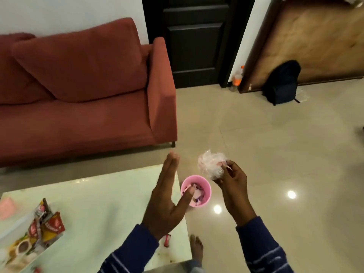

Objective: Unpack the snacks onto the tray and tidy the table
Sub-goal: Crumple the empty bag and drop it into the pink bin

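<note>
My right hand (233,183) grips a crumpled clear plastic bag (211,164) above the floor, just right of a small pink bin (204,187) that holds wrappers. My left hand (167,196) is held up flat with straight fingers over the table's right corner, holding nothing. At the lower left a clear tray (11,232) on the pale table (110,196) carries several snack packets (47,223). A small pink and red scrap (167,239) lies on the table beside my left wrist.
A red sofa (82,91) stands behind the table. A dark door (195,36), an orange bottle (238,77) and a black backpack (281,83) are at the back. A pink item (6,206) lies on the table's left edge. My bare foot (197,248) is on the tiled floor.
</note>
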Available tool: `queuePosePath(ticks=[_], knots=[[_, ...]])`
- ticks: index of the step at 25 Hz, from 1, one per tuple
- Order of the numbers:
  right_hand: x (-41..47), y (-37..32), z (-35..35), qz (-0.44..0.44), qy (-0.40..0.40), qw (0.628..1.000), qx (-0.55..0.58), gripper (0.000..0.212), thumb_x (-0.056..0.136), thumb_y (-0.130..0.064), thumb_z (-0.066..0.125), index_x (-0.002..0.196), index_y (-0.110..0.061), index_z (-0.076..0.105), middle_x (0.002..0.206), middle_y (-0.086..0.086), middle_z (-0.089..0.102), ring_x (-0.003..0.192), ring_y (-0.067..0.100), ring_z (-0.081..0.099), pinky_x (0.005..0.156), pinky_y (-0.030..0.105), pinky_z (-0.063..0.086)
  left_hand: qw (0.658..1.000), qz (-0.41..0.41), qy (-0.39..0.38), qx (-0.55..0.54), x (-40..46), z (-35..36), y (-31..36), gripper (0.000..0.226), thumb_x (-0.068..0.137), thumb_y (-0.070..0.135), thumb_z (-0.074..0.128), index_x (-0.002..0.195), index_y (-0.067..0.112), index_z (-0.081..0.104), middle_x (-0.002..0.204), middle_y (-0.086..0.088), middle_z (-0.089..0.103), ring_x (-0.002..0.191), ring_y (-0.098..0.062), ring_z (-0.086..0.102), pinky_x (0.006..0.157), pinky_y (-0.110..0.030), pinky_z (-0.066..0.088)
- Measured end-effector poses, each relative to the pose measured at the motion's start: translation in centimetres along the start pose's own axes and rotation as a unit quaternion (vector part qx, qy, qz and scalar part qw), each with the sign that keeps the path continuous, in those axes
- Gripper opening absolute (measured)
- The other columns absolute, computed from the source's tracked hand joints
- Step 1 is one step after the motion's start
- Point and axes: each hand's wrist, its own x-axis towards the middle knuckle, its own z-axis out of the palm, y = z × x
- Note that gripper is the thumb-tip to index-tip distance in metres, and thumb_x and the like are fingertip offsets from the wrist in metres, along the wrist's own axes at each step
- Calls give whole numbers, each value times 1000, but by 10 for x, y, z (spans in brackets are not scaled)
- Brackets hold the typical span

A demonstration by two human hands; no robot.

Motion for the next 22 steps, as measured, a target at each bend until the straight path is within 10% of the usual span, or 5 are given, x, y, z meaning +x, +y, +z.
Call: queuePosePath(ticks=[3, 10, 12, 17, 22], knots=[[49, 63, -35, 42, 36, 997, -55, 12, 91, -18, 69, 100, -13, 73, 105, 11, 73, 103, 33, 68, 87, 57, 56, 996, -59, -10, 59, -18, 18, -17, 80, 92, 50, 59, 157, 34, 15, 165, 11, 14, 150, -8, 22, 113, -11, 22], [118, 177, -49, 178, 93, 973, -115, 14, 82, -15, 66, 71, -23, 69, 85, 0, 71, 94, 33, 68, 74, 42, 62, 982, -124, -32, 140, -33, 49, -39, 83, 86, 42, 69, 155, 33, 24, 164, 15, 17, 147, -1, 25, 107, 0, 18], [139, 202, -50, 206, 94, 962, -155, 8, 84, -16, 67, 87, -23, 70, 99, 6, 72, 99, 34, 66, 82, 43, 60, 979, -131, -34, 155, -37, 57, -47, 83, 86, 46, 66, 156, 31, 24, 164, 14, 19, 146, 0, 25, 105, 2, 17], [180, 244, -56, 325, 48, 924, -193, 82, 85, -44, 72, 150, -16, 31, 147, 16, 44, 126, 42, 50, 95, 55, 52, 968, -157, -19, 196, -52, 68, -64, 81, 86, 66, 52, 155, 41, 18, 163, 21, 15, 143, 13, 17, 99, 2, 21], [177, 240, -74, 338, 25, 924, -176, 45, 89, -33, 67, 122, -3, 61, 115, 17, 64, 104, 34, 59, 74, 43, 54, 967, -170, -12, 190, -57, 60, -61, 85, 85, 56, 60, 156, 41, 15, 164, 21, 12, 145, 10, 17, 103, -11, 24]])
